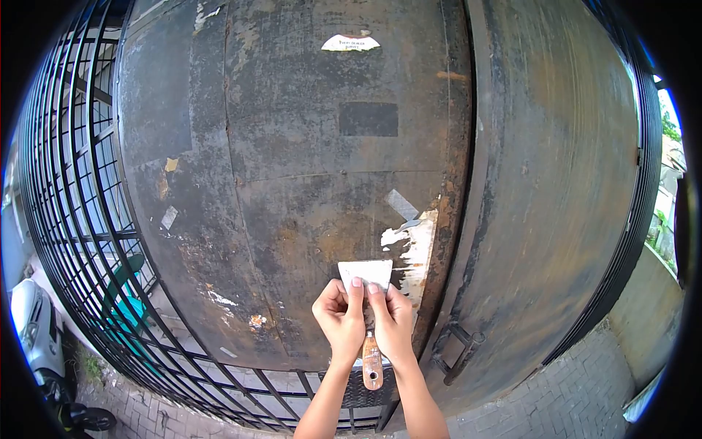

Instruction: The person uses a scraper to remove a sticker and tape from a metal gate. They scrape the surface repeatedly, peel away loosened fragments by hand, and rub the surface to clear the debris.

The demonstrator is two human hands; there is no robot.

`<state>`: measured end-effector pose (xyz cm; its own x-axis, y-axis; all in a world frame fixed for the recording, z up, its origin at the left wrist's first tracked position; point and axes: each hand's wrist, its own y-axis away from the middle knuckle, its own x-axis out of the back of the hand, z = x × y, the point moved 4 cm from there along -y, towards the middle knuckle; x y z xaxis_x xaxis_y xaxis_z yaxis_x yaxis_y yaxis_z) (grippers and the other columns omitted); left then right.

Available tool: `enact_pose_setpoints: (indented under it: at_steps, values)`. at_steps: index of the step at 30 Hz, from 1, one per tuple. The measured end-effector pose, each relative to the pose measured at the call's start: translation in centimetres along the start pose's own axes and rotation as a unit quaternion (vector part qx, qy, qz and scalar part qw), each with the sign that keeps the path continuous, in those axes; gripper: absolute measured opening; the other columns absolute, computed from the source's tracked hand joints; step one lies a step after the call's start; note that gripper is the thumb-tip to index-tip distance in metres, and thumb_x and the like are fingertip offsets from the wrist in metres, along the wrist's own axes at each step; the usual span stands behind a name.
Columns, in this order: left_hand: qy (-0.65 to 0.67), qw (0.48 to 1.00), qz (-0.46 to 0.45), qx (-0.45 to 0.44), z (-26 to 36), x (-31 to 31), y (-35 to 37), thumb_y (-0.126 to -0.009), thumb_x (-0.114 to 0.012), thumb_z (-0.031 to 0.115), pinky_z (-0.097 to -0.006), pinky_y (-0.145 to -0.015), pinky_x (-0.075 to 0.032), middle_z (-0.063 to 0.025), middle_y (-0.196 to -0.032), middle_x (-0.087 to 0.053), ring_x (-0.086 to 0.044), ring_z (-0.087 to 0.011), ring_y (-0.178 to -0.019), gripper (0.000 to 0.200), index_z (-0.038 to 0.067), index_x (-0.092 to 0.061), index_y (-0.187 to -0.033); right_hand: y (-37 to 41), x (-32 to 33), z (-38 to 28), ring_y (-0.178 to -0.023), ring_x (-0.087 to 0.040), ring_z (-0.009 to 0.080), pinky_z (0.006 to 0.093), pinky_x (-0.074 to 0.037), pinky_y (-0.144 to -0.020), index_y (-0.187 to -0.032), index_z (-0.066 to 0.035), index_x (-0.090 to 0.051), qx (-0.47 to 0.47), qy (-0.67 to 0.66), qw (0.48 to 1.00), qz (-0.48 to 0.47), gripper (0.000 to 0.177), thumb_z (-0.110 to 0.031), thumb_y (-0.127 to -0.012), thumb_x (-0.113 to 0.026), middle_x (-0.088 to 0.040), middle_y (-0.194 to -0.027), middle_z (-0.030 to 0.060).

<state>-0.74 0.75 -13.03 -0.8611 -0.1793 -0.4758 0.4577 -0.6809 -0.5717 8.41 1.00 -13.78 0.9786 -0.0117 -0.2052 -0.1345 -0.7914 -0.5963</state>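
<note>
Both my hands grip a putty knife (372,364) in front of a dark, rusty metal door (285,139). Its wide pale blade points up, and its worn wooden handle with a hole at the end hangs down between my wrists. My left hand (341,320) pinches the left side of the blade, thumb flat on its face. On the right side, my right hand (390,322) does the same, fingers curled behind. Torn white paper (418,252) clings to the door just right of the blade. A grey strip of tape (401,205) sits above that paper.
A vertical gap divides this door from another metal panel (556,183), which carries a bolt handle (458,353) low down. Black bars (91,190) stand at the left, with a green chair (128,307) behind them. A car (35,322) and paving (534,399) lie beyond.
</note>
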Motion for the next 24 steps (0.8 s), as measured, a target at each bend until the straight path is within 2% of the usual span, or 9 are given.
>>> enact_pose_setpoints:
  at_steps: [6, 10, 13, 18, 21, 22, 24]
  values:
    - [0.009, 1.000, -0.006, -0.004, -0.1, -0.2, 0.1, -0.088, -0.061, 0.011, -0.0195, -0.042, -0.017, 0.0103, -0.053, -0.035, -0.026, 0.0018, -0.049, 0.038, 0.009, -0.038, -0.058, -0.1, 0.1, -0.4, -0.065, -0.043, 0.0013, 0.0193, -0.037, -0.056, -0.089, 0.003, -0.061, -0.012, -0.032, 0.999, 0.000, 0.024, -0.019, -0.093, -0.053, -0.057, -0.072, -0.0032]
    - [0.006, 1.000, -0.025, 0.011, 0.1, -0.6, 0.0, -0.089, -0.059, 0.011, -0.0178, -0.044, -0.022, 0.0078, -0.058, -0.046, -0.034, 0.0026, -0.051, 0.032, 0.006, -0.045, -0.061, -0.3, 0.5, -0.6, -0.066, -0.045, 0.0011, 0.0189, -0.037, -0.057, -0.092, 0.003, -0.061, 0.005, -0.012, 1.000, 0.002, 0.023, -0.018, -0.094, -0.052, -0.058, -0.075, -0.0028]
    - [-0.024, 1.000, -0.003, -0.007, -0.6, -0.8, 0.6, -0.089, -0.060, 0.012, -0.0197, -0.042, -0.019, 0.0098, -0.053, -0.035, -0.026, 0.0012, -0.049, 0.038, 0.008, -0.038, -0.058, 0.0, 0.8, -0.3, -0.067, -0.046, 0.0014, 0.0193, -0.038, -0.057, -0.092, 0.003, -0.061, -0.006, -0.061, 0.998, 0.011, 0.023, -0.018, -0.094, -0.052, -0.059, -0.076, -0.0025]
    - [-0.002, 1.000, 0.004, -0.018, 0.7, -1.9, -0.6, -0.089, -0.060, 0.011, -0.0202, -0.042, -0.018, 0.0096, -0.052, -0.034, -0.025, 0.0010, -0.049, 0.040, 0.009, -0.037, -0.057, -1.4, 0.6, -0.8, -0.070, -0.046, 0.0025, 0.0202, -0.038, -0.060, -0.092, 0.003, -0.060, -0.001, -0.064, 0.998, -0.018, 0.022, -0.018, -0.094, -0.051, -0.058, -0.077, -0.0020]
    - [-0.010, 1.000, 0.009, -0.023, -0.1, -1.5, 0.0, -0.089, -0.060, 0.011, -0.0201, -0.042, -0.018, 0.0095, -0.051, -0.034, -0.025, 0.0012, -0.048, 0.040, 0.008, -0.036, -0.057, -1.0, 1.0, -0.5, -0.069, -0.046, 0.0024, 0.0203, -0.038, -0.060, -0.091, 0.002, -0.060, 0.015, -0.033, 0.999, -0.010, 0.022, -0.018, -0.094, -0.052, -0.058, -0.076, -0.0024]
    - [-0.003, 1.000, 0.013, -0.024, -0.4, -1.5, 0.1, -0.089, -0.060, 0.011, -0.0197, -0.042, -0.018, 0.0097, -0.052, -0.034, -0.025, 0.0014, -0.049, 0.040, 0.008, -0.036, -0.057, -0.9, 0.7, -0.5, -0.067, -0.044, 0.0023, 0.0203, -0.037, -0.058, -0.090, 0.002, -0.060, 0.016, -0.060, 0.998, -0.003, 0.021, -0.018, -0.094, -0.052, -0.055, -0.074, -0.0035]
    - [0.002, 1.000, -0.005, -0.021, -0.3, -1.4, -0.2, -0.089, -0.059, 0.010, -0.0188, -0.043, -0.021, 0.0082, -0.055, -0.043, -0.030, 0.0020, -0.050, 0.035, 0.007, -0.041, -0.059, -1.0, 0.6, -0.4, -0.066, -0.042, 0.0022, 0.0201, -0.036, -0.057, -0.090, 0.002, -0.060, 0.004, -0.062, 0.998, 0.003, 0.022, -0.018, -0.094, -0.052, -0.053, -0.072, -0.0042]
